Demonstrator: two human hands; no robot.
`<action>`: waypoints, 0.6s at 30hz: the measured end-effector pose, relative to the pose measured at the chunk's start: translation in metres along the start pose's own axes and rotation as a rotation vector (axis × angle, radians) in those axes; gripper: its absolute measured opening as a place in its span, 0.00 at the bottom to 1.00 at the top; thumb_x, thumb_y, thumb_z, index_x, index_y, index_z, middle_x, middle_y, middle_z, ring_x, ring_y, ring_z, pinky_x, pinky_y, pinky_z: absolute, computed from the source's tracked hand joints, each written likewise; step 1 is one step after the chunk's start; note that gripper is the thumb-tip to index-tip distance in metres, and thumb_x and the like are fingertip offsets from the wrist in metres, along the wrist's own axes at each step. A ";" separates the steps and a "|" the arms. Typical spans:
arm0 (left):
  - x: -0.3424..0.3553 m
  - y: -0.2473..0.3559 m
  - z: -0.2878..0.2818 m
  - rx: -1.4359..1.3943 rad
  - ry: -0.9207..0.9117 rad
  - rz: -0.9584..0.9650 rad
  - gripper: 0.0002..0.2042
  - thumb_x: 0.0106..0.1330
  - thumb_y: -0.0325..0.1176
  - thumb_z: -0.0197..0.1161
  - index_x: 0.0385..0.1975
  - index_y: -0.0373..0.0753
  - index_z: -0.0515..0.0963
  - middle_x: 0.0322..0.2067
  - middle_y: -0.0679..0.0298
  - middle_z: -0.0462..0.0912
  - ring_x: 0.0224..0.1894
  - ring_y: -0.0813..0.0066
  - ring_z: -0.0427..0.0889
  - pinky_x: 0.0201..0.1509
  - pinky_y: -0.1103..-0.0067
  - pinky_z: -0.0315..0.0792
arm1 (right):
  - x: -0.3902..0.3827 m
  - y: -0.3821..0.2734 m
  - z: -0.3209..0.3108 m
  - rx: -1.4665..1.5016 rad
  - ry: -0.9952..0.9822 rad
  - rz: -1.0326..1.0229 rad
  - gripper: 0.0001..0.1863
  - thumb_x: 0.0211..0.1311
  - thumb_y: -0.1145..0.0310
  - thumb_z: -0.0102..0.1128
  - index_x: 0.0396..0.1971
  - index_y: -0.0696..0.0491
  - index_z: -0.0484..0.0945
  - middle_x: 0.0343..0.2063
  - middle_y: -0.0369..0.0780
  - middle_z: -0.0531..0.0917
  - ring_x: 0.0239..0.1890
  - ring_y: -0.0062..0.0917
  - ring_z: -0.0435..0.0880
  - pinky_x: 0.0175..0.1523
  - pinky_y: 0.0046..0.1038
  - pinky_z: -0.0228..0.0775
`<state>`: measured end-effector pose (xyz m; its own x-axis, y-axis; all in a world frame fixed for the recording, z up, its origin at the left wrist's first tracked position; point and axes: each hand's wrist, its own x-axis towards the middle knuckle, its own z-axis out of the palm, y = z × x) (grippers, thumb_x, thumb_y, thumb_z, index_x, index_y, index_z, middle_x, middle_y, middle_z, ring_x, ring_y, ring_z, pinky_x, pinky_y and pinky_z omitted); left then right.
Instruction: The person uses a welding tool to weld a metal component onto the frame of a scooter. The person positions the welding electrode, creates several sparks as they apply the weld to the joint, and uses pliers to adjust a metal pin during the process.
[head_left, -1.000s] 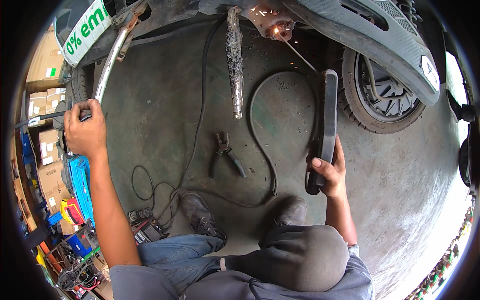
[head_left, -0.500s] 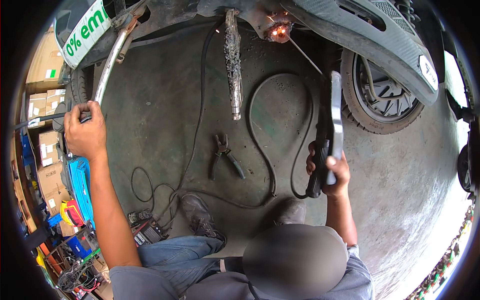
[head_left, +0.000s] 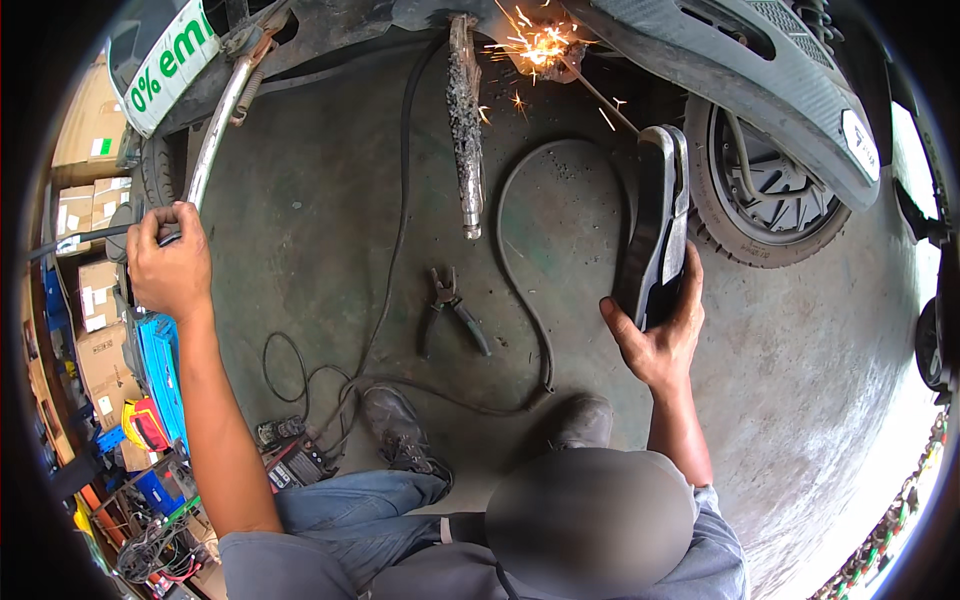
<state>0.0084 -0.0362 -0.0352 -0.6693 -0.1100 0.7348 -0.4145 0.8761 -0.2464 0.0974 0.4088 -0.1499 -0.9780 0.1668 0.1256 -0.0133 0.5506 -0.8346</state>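
My right hand [head_left: 665, 340] is wrapped round a black and silver welding electrode holder [head_left: 657, 225]. A thin welding rod [head_left: 600, 95] runs from it up to a brown metal bracket under the vehicle frame, where a bright arc [head_left: 542, 46] throws sparks. My left hand [head_left: 172, 262] is closed at the lower end of a worn white metal bar [head_left: 218, 135]. A dark rod [head_left: 85, 240] runs in from the left to the same hand; its grip on that is unclear. Between the hands hangs a rusty, crusted metal bar [head_left: 466, 125] with a shiny lower end.
Pliers [head_left: 445, 305] lie with spread handles on the green floor. A dark cable [head_left: 530, 300] loops across it near my shoes [head_left: 400, 430]. At the right stand a wheel [head_left: 770, 190] and a grey footboard [head_left: 740, 90]. Cardboard boxes [head_left: 95, 215] line the left.
The glow at the bracket has burst into a larger spray of sparks. My right hand has shifted its grip and the electrode holder has turned. My left hand is almost unmoved.
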 end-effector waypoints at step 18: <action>0.000 0.000 -0.001 0.000 -0.005 0.001 0.09 0.54 0.46 0.63 0.20 0.50 0.79 0.24 0.70 0.77 0.28 0.61 0.79 0.28 0.66 0.69 | -0.004 -0.002 0.000 -0.012 -0.044 0.062 0.49 0.37 0.62 0.73 0.61 0.59 0.56 0.39 0.50 0.79 0.40 0.38 0.82 0.46 0.34 0.74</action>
<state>0.0090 -0.0352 -0.0348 -0.6729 -0.1120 0.7312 -0.4139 0.8763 -0.2467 0.1014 0.4071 -0.1488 -0.9851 0.1645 0.0501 0.0495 0.5503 -0.8335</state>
